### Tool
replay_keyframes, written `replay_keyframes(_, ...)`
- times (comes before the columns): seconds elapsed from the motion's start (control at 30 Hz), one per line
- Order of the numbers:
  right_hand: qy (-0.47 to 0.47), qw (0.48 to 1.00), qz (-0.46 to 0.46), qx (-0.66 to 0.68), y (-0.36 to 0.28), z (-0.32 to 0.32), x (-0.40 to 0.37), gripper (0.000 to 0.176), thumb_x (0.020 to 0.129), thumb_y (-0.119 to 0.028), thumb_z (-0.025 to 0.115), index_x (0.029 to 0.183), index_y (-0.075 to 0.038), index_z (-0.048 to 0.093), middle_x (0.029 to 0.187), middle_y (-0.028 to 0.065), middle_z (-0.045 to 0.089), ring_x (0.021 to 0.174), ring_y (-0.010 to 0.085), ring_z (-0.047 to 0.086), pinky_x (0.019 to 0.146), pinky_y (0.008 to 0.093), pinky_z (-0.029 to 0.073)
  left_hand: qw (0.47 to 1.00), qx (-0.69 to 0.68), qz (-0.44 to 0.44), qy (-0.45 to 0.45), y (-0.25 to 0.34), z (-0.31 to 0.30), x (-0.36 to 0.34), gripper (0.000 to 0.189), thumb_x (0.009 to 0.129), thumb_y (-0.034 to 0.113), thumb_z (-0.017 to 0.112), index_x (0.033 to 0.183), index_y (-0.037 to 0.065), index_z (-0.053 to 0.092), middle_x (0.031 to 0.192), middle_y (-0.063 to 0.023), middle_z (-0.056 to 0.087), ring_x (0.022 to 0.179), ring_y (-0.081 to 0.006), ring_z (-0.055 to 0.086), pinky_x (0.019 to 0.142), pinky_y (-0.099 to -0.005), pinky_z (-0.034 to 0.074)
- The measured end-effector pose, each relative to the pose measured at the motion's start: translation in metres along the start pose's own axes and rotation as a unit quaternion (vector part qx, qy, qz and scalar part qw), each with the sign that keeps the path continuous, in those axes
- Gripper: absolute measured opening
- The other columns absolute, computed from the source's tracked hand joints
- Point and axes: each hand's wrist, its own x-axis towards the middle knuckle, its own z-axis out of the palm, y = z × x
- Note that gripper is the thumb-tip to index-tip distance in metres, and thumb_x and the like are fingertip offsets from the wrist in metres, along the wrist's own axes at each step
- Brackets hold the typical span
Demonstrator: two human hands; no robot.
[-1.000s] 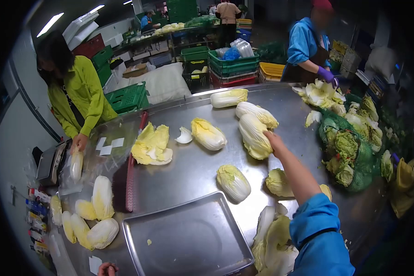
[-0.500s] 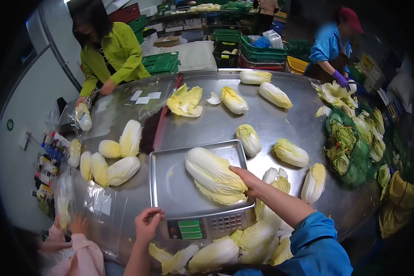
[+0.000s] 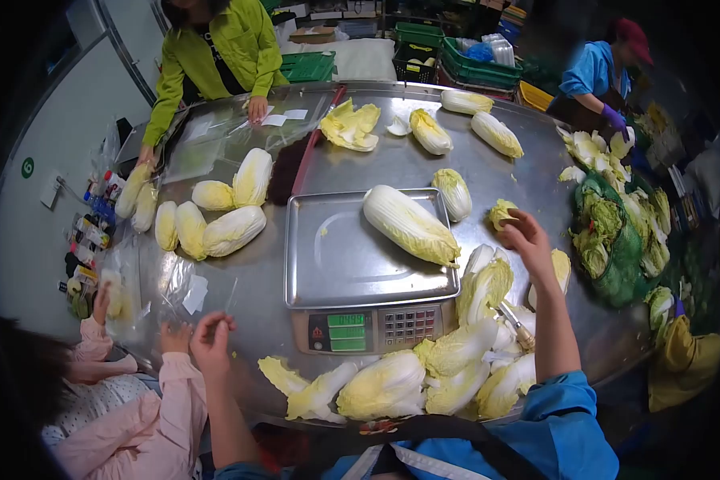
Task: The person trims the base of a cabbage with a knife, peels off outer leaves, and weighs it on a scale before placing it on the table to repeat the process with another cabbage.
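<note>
The right hand (image 3: 528, 240) is stretched out over the right part of the steel worktop (image 3: 392, 164), its fingers curled, with the fingertips at a small cabbage (image 3: 500, 213) that lies just right of the scale tray (image 3: 336, 256); whether the hand grips that head or only touches it cannot be told. The left hand (image 3: 210, 340) hangs above the near left edge of the worktop, fingers loosely bent and parted, with nothing in it. A long cabbage (image 3: 412, 224) lies slantwise on the far right corner of the tray, above the scale's lit display (image 3: 348, 330). A heap of trimmed heads (image 3: 392, 384) sits along the near edge. Bagged heads (image 3: 216, 216) lie in a cluster to the left. A person in a green jacket (image 3: 216, 40) leans over the far side, and pink sleeves (image 3: 136, 416) show near left
</note>
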Motion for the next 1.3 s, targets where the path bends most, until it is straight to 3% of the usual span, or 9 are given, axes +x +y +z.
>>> replay_keyframes(0.17,-0.093,0.952,-0.122,-0.265,-0.016,0.068,0.005,0.101,0.052,-0.036,0.079,0.132,-0.008,0.023,0.125,0.0239,0.038,0.116,0.0344,0.039,0.092,0.0369,0.037,0.994,-0.079,0.026,0.071,0.015,0.029,0.026,0.017,0.082,0.007,0.054,0.097,-0.001,0.054,0.087,-0.0095,0.059,0.075,-0.0153,0.056,0.070,-0.0273,0.046)
replay_keyframes(0.27,-0.116,0.862,-0.251,-0.425,0.002,0.111,0.012,0.101,0.051,-0.034,0.077,0.132,-0.008,0.023,0.124,0.0236,0.039,0.113,0.0355,0.042,0.091,0.0377,0.038,0.994,-0.063,-0.046,-0.082,0.016,0.068,0.028,0.020,0.083,0.010,0.052,0.101,0.001,0.053,0.092,-0.0078,0.058,0.079,-0.0142,0.056,0.074,-0.0260,0.045)
replay_keyframes(0.37,-0.165,0.889,-0.156,-0.398,0.017,0.127,0.033,0.086,0.057,-0.024,0.072,0.129,-0.005,0.028,0.119,0.0193,0.045,0.102,0.0294,0.051,0.084,0.0378,0.043,0.957,-0.038,-0.084,-0.275,-0.001,0.090,0.015,0.037,0.083,0.014,0.055,0.116,0.003,0.044,0.101,-0.0092,0.056,0.089,-0.0154,0.055,0.079,-0.0273,0.043)
replay_keyframes(0.5,-0.347,0.914,0.187,0.096,-0.011,0.166,0.012,0.072,0.065,-0.022,0.068,0.125,-0.001,0.035,0.111,0.0126,0.052,0.096,0.0189,0.054,0.082,0.0315,0.044,0.957,-0.174,-0.106,-0.208,-0.013,0.105,0.003,0.060,0.082,0.027,0.057,0.129,0.006,0.027,0.111,-0.0113,0.051,0.100,-0.0175,0.051,0.085,-0.0306,0.040)
replay_keyframes(0.7,-0.431,0.893,-0.099,-0.082,-0.040,0.265,-0.073,0.040,0.078,-0.020,0.059,0.111,0.000,0.051,0.096,0.0103,0.060,0.078,0.0139,0.057,0.072,0.0254,0.046,0.791,-0.528,-0.309,-0.012,-0.067,0.068,0.038,0.058,0.082,0.039,0.053,0.126,0.007,0.033,0.116,-0.0115,0.049,0.102,-0.0255,0.051,0.087,-0.0432,0.042)
replay_keyframes(0.73,-0.443,0.889,-0.084,-0.077,-0.031,0.263,-0.068,0.032,0.081,-0.020,0.055,0.106,-0.001,0.055,0.090,0.0104,0.062,0.081,0.0168,0.060,0.072,0.0271,0.046,0.848,-0.458,-0.266,-0.002,-0.090,0.050,0.051,0.056,0.081,0.036,0.054,0.125,0.007,0.034,0.112,-0.0115,0.050,0.098,-0.0258,0.053,0.084,-0.0430,0.044)
replay_keyframes(1.0,-0.318,0.945,0.078,0.024,0.022,0.149,-0.046,0.027,0.081,-0.009,0.056,0.107,-0.001,0.054,0.087,0.0037,0.061,0.079,0.0076,0.056,0.071,0.0225,0.045,0.951,0.263,-0.023,-0.160,-0.125,-0.002,0.118,0.086,0.058,0.013,0.075,0.128,-0.003,0.027,0.121,-0.0185,0.042,0.116,-0.0282,0.037,0.098,-0.0355,0.028)
replay_keyframes(1.1,-0.168,0.984,0.030,-0.055,0.053,0.072,-0.007,0.029,0.079,-0.011,0.058,0.106,-0.001,0.054,0.085,0.0035,0.061,0.076,0.0076,0.056,0.069,0.0238,0.046,0.897,0.422,0.126,0.032,-0.164,-0.011,0.148,0.076,0.057,0.011,0.072,0.123,0.000,0.036,0.119,-0.0169,0.042,0.109,-0.0275,0.042,0.094,-0.0356,0.032)
replay_keyframes(1.3,0.085,0.937,-0.010,-0.340,0.109,-0.070,0.154,0.060,0.061,-0.017,0.069,0.117,-0.010,0.047,0.104,0.0148,0.056,0.087,0.0242,0.058,0.076,0.0325,0.046,0.929,0.312,0.200,0.003,-0.062,0.077,0.115,0.034,0.072,0.003,0.055,0.106,-0.004,0.050,0.104,-0.0141,0.051,0.101,-0.0267,0.046,0.091,-0.0363,0.033)
